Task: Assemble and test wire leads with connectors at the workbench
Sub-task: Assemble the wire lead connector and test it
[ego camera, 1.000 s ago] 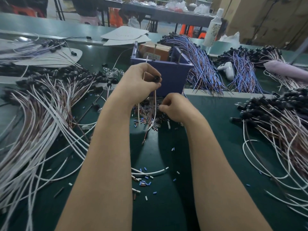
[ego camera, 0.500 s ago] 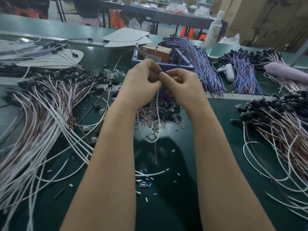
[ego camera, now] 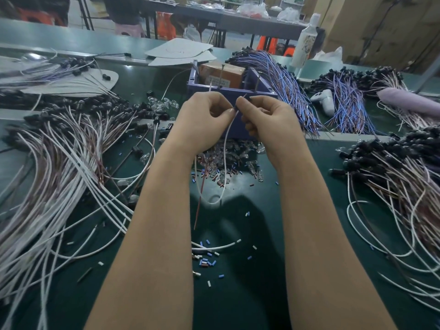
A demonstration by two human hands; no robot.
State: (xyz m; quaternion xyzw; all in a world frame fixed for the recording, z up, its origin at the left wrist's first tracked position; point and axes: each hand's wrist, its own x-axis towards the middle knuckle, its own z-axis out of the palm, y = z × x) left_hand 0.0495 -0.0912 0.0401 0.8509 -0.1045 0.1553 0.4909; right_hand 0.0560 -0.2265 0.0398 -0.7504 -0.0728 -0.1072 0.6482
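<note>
My left hand [ego camera: 204, 120] and my right hand [ego camera: 266, 120] are raised side by side in front of a purple box [ego camera: 228, 94]. Both pinch the top of one wire lead [ego camera: 225, 153], a white strand that loops down between my wrists, with a red strand [ego camera: 198, 206] hanging beside it. A small dark connector [ego camera: 249, 98] shows at my right fingertips. Below the hands lies a heap of small clear bulbs and sleeves [ego camera: 228, 160] on the green bench.
Big bundles of white and brown leads with black connectors lie at the left [ego camera: 59, 167] and right [ego camera: 400, 182]. Blue-purple lead bundles [ego camera: 290, 91] sit behind the box. Cut blue and white sleeve bits [ego camera: 207, 260] litter the mat [ego camera: 238, 294]. A white bottle [ego camera: 306, 44] stands far back.
My right hand came up from the heap of parts to meet my left hand at the lead's top. Since then both hands have stayed there, drawn slightly apart.
</note>
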